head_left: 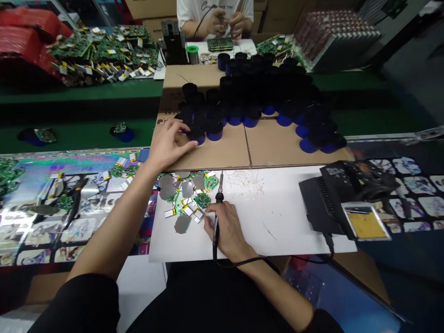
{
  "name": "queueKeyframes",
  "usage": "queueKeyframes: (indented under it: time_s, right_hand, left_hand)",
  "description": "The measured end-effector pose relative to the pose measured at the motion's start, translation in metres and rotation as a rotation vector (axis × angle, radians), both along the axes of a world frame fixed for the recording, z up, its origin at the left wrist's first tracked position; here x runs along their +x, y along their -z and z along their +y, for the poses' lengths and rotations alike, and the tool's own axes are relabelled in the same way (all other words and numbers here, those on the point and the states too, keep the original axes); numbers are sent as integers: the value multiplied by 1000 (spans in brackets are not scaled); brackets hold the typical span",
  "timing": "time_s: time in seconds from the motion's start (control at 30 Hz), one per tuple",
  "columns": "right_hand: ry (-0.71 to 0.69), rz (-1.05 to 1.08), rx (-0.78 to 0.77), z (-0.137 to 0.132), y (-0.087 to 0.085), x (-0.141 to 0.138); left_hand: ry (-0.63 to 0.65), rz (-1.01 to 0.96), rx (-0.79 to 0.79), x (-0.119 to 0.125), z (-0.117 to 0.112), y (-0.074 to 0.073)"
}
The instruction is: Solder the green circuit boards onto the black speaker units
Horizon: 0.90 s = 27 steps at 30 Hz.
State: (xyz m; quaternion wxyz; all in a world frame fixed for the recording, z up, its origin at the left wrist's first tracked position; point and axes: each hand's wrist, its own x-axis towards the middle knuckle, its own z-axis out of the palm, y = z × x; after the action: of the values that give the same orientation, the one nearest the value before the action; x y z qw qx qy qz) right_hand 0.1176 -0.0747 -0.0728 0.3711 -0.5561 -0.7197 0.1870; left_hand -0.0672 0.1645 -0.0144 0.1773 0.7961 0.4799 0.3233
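Note:
My right hand is closed round the handle of a soldering iron, its metal tip pointing away from me over the white work sheet. The iron's cable runs across my wrist to the right. My left hand reaches over the cardboard, thumb and fingers apart, at the near left edge of a group of dark round cups with blue bases. The fingertips are close to one cup; whether they touch it I cannot tell. Between my hands lie green circuit boards with small silver battery packs and grey discs.
A black soldering station stands at right, beside a tray with a yellow sponge. Two blue-based cups with boards sit on the green belt. Across it, a person's hands work behind piled boards. Pliers lie left.

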Motion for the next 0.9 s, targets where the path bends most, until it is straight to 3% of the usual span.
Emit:
queueKeyframes:
  time_s: [0.13,0.3,0.47,0.57,0.67,0.77,0.9]
  right_hand:
    - [3,-39,-3,4,3,-6]
    - [23,97,0,6,9,-9]
    - [153,537,-26,7,-4,25]
    - [187,677,7,11,-20,56]
    - [191,713,54,14,-36,83]
    - [245,683,114,14,-49,99]
    - [295,640,157,12,-59,107]
  left_hand:
    - [-81,-40,67,14,0,8]
    - [-121,-192,-36,17,-12,14]
    - [-131,-290,-27,14,-30,20]
    - [-104,-300,-51,15,-50,15]
    - [25,-296,-108,22,-83,4]
    - [243,-219,-183,34,-126,-4]
    - [441,-103,-289,52,-171,-2]
